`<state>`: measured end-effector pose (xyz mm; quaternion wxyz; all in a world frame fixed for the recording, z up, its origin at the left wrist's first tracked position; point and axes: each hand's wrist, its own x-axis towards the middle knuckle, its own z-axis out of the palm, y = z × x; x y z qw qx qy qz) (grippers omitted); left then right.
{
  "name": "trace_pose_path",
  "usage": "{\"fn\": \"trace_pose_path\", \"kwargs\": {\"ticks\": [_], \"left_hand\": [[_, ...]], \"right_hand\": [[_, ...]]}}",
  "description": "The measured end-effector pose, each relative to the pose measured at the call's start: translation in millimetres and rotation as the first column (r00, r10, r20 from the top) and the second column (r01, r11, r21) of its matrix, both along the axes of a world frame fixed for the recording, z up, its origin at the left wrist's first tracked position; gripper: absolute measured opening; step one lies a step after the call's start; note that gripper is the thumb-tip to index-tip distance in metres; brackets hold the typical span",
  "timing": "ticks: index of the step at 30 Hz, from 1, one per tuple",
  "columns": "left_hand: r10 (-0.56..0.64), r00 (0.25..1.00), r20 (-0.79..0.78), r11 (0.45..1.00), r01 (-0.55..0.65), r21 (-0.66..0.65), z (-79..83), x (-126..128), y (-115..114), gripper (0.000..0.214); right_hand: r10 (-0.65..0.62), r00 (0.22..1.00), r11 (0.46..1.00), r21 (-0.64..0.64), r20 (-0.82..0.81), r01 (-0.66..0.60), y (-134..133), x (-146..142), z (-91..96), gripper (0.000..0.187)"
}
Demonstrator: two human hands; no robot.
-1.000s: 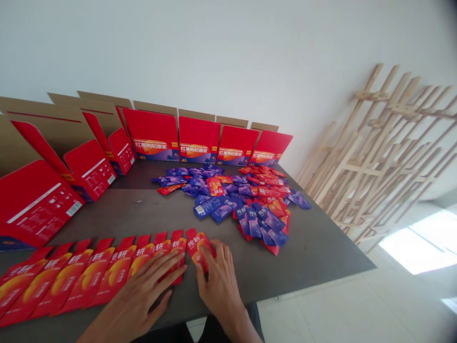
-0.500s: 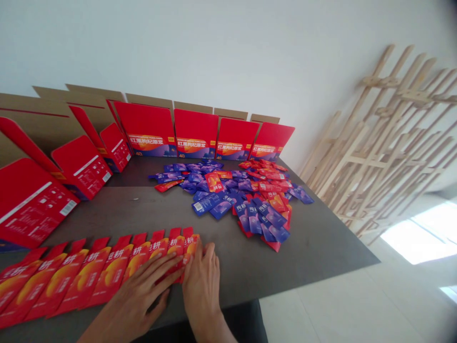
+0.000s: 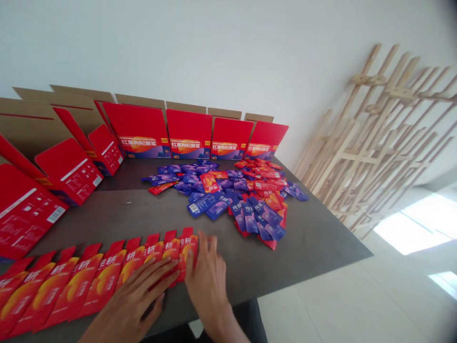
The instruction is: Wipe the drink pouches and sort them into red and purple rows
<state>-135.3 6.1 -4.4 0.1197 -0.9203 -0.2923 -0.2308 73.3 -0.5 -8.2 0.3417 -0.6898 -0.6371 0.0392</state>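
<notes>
A row of several red sachets point(image 3: 89, 278) lies overlapped along the near edge of the dark table point(image 3: 314, 243). My left hand point(image 3: 137, 297) rests flat on the right end of that row, fingers stretched out. My right hand point(image 3: 205, 276) sits edge-on against the last red sachet point(image 3: 187, 250), fingers together and straight, thumb touching the pack. Farther back lies a loose pile of blue and red sachets point(image 3: 235, 197).
Open red cartons point(image 3: 189, 136) with brown flaps stand along the back and left edges of the table. Wooden frames point(image 3: 385, 138) lean against the white wall on the right. The table's right edge drops to a pale tiled floor point(image 3: 339, 305).
My right hand pushed the last red sachet leftward into line with the row, closing the gap. The left hand stayed on the row.
</notes>
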Motion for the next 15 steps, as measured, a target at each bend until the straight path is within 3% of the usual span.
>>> {"fn": "trace_pose_path", "kwargs": {"ticks": [2,4,6,9,12,15], "left_hand": [[0.006,1.0,0.003,1.0,-0.006,-0.004,1.9,1,0,0.053],[0.009,1.0,0.004,1.0,-0.009,-0.001,3.1,1,0,0.053],[0.002,1.0,0.01,1.0,-0.002,-0.002,3.0,1,0,0.053],[-0.014,0.999,0.043,1.0,0.014,-0.006,-0.4,1,0,0.052],[-0.011,0.996,0.086,1.0,0.012,-0.003,-7.0,0,2,0.051],[-0.007,0.993,0.119,1.0,0.007,0.007,-12.1,-2,4,0.048]], "right_hand": [[-0.057,0.997,0.997,0.055,-0.054,0.06,11,53,25.1,0.041],[-0.188,0.982,0.977,0.1,-0.028,0.19,28,125,44.8,0.035],[-0.348,0.937,0.934,0.088,0.017,0.346,47,202,57.8,0.038],[-0.39,0.919,0.92,-0.016,0.057,0.392,75,286,67.0,0.042],[-0.346,0.931,0.915,-0.178,0.114,0.362,99,311,65.1,0.041],[-0.353,0.916,0.874,-0.283,0.19,0.395,120,296,56.9,0.048]]}}
